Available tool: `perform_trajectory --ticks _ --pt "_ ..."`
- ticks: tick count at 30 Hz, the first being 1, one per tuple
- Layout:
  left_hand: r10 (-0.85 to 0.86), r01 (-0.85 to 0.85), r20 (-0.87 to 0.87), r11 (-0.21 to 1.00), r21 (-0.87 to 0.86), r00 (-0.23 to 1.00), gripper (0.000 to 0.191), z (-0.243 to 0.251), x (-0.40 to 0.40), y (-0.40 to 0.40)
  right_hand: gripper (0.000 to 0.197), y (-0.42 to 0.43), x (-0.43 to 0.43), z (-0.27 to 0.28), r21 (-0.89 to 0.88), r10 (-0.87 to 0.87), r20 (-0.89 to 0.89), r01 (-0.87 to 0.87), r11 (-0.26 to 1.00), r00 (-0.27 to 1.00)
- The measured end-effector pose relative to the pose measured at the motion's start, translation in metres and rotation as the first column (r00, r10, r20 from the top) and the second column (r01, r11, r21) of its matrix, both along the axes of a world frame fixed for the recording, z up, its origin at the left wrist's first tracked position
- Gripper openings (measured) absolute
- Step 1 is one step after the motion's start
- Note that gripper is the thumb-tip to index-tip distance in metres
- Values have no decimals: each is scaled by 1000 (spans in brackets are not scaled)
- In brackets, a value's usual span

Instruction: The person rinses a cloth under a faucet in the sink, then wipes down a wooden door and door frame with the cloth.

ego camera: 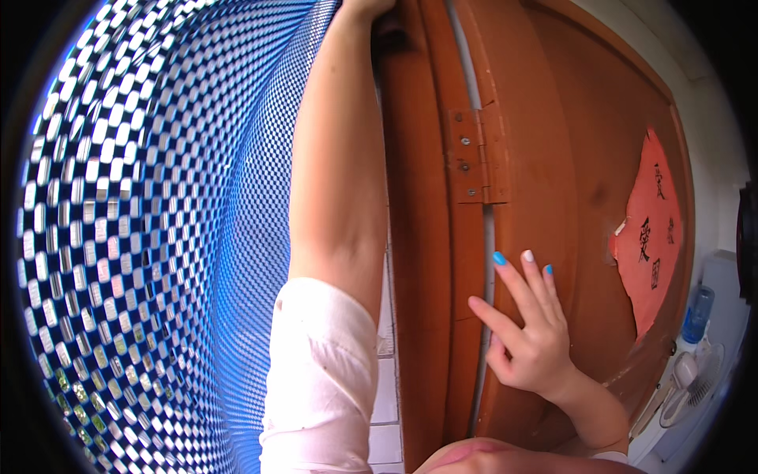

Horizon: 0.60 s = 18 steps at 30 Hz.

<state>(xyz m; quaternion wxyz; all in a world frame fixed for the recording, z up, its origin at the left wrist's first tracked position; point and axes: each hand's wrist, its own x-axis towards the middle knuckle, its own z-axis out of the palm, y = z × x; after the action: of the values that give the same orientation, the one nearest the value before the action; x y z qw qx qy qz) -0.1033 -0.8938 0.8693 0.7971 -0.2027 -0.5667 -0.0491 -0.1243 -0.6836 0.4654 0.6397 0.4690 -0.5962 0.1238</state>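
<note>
My left arm stretches up along a blue mesh curtain (249, 195). Only the base of my left hand (370, 5) shows at the top edge; its fingers and whatever they touch are out of view. My right hand (533, 340) is held with fingers spread in front of a brown wooden door (533, 178) and holds nothing. Its fingertips are near the gap between door and brown door frame (423, 266); whether they touch the wood is unclear. Above that hand, a painted butt hinge (479, 157) with visible screws joins door and frame.
A torn red paper (651, 237) with black writing is stuck to the door. At the far right are a blue water bottle (699, 314) and a white electric fan (687, 379). White wall tiles (385, 394) show between my left sleeve and the frame.
</note>
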Motion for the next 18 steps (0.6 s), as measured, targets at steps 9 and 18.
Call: perform_trajectory --ticks 9,18 --pt "178 -174 13 971 -162 984 39 -36 -7 -5 35 1 -11 3 0 20 -63 -20 1000 998" --pt "304 -244 142 912 -328 942 38 -265 13 23 32 6 -16 1 -6 24 -94 -25 1000 995"
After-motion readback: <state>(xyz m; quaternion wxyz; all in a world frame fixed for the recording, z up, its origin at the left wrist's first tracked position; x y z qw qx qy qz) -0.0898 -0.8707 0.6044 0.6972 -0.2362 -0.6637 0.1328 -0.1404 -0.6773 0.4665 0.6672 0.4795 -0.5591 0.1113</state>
